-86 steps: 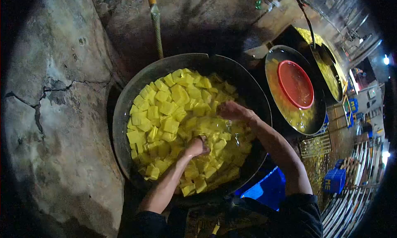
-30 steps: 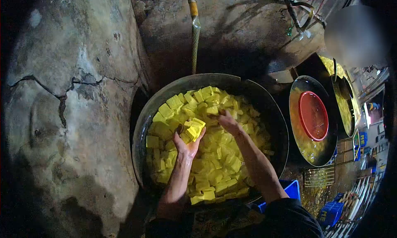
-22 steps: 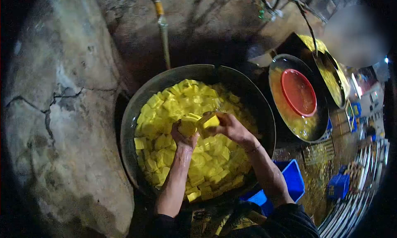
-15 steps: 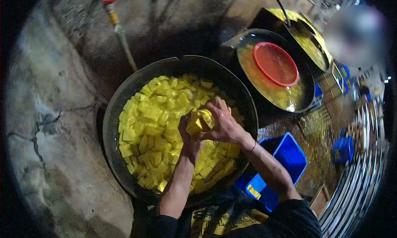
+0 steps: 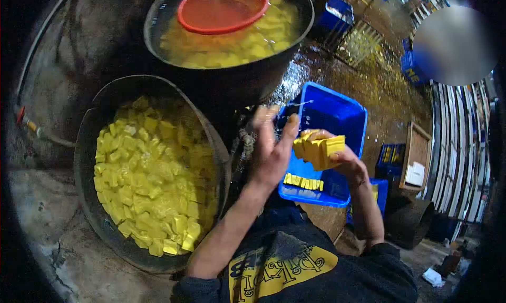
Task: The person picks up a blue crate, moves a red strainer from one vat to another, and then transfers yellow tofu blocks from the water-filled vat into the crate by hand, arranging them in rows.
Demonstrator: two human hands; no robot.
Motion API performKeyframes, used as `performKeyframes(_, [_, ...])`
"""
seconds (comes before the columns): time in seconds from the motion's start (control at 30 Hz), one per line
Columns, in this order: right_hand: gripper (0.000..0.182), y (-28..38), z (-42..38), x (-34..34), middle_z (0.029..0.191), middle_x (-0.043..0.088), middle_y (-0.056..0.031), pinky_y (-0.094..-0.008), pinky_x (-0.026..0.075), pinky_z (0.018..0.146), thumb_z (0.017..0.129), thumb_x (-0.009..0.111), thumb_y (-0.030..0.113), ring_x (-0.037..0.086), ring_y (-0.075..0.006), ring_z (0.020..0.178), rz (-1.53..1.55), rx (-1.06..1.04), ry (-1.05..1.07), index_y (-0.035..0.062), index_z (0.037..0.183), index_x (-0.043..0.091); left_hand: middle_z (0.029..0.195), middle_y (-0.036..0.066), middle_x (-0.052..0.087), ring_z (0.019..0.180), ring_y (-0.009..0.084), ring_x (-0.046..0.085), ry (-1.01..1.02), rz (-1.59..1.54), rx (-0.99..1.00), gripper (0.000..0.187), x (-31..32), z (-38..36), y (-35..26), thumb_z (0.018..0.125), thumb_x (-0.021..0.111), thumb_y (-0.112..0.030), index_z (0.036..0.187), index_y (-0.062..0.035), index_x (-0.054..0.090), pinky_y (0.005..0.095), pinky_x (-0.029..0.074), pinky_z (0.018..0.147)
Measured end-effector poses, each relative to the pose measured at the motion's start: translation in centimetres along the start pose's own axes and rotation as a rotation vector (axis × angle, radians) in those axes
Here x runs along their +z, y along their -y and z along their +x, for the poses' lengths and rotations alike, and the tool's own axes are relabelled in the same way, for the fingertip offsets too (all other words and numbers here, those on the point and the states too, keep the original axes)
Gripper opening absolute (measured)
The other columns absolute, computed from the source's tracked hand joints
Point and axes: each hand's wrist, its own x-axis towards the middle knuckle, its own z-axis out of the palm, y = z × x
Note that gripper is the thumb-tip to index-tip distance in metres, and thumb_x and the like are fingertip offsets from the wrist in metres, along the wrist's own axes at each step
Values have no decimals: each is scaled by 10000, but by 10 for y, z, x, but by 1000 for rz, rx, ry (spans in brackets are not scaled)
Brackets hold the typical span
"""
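My right hand (image 5: 352, 165) is closed around a stack of yellow tofu blocks (image 5: 327, 149), held over a blue plastic crate (image 5: 357, 118). Left of the stack, my left hand (image 5: 271, 154) is raised with its fingers apart and slightly blurred, holding nothing. A short row of tofu pieces (image 5: 303, 182) lies along the crate's near end. To my left stands a large dark vat (image 5: 85, 171) full of liquid, with many loose tofu blocks (image 5: 153, 182) in it.
A second vat (image 5: 150, 31) behind holds more tofu and a floating red basin (image 5: 224, 10). A tap with a red handle (image 5: 21, 116) is at far left. Slatted boards (image 5: 453, 150) and a wooden tray (image 5: 414, 160) stand on the right. The floor (image 5: 369, 87) looks wet.
My view and both hands have turned right, from above the vat to the blue crate. My left hand has come away from the tofu, which stays in my right hand.
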Motion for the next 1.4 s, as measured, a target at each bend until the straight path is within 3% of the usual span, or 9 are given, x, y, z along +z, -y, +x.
performKeyframes(0.23, [400,-251,6,-150,1014,586,-96,-344,508,682,843,510,393,599,-194,824,285,502,-344,50,1040,570,1331,200,277,1251,324,279,-199,824,154,475,-61,-21,2,772,617,-142,1180,2,419,446,244,1034])
performKeyframes(0.33, [532,-303,45,-165,1031,609,-142,-386,485,740,738,582,524,584,-238,905,-353,627,-534,58,987,639,1338,186,270,1257,317,272,-247,777,54,484,-71,-31,19,789,601,-128,1205,5,393,444,244,1035])
performKeyframes(0.43, [609,-417,66,-134,1364,310,-219,-576,250,979,650,623,525,194,-481,1254,-1184,847,-865,151,1129,589,1350,131,285,1242,281,307,-375,441,-16,513,-75,-33,20,820,570,-99,1266,7,341,452,273,1008])
performKeyframes(0.67, [677,-506,39,-164,1355,280,-260,-553,237,1009,708,604,392,237,-443,1260,-1139,845,-469,223,1316,359,1325,106,341,1166,274,415,-517,344,-20,522,-154,-53,7,819,559,-64,1289,-35,333,365,381,901])
performKeyframes(0.9, [641,-383,42,-161,1297,363,-247,-478,300,991,707,627,342,341,-386,1210,-1151,840,-574,133,1271,405,1276,135,421,1142,280,459,-621,415,-258,426,-225,-66,-5,825,584,-85,1216,-47,422,342,432,912])
performKeyframes(1.03, [501,-182,71,-88,1143,504,-203,-363,411,891,720,646,168,513,-311,1024,-1111,-33,-948,32,1171,476,1282,181,414,1163,314,439,-311,602,-472,488,-249,-72,40,798,630,-152,1222,-39,418,427,396,968])
performKeyframes(1.1, [398,-76,100,24,1007,571,-155,-331,448,823,737,613,45,559,-252,922,-487,-382,-681,33,1123,517,1313,199,380,1203,323,402,-238,756,-388,545,-254,-67,83,791,636,-158,1262,-39,388,452,361,998])
performKeyframes(1.33, [363,-47,190,250,1087,577,-135,-341,454,837,760,634,126,539,-225,1047,-1375,-690,510,81,1112,559,1333,198,353,1242,315,332,-61,999,-507,470,-263,-56,166,893,430,-289,1268,-8,387,455,257,1042])
performKeyframes(1.4, [431,-81,219,270,1216,518,-112,-368,439,892,765,642,195,452,-235,1172,-1928,-375,778,113,1173,532,1320,172,376,1227,328,339,-135,1022,-466,424,-260,-65,176,915,389,-302,1241,-33,423,442,250,1034])
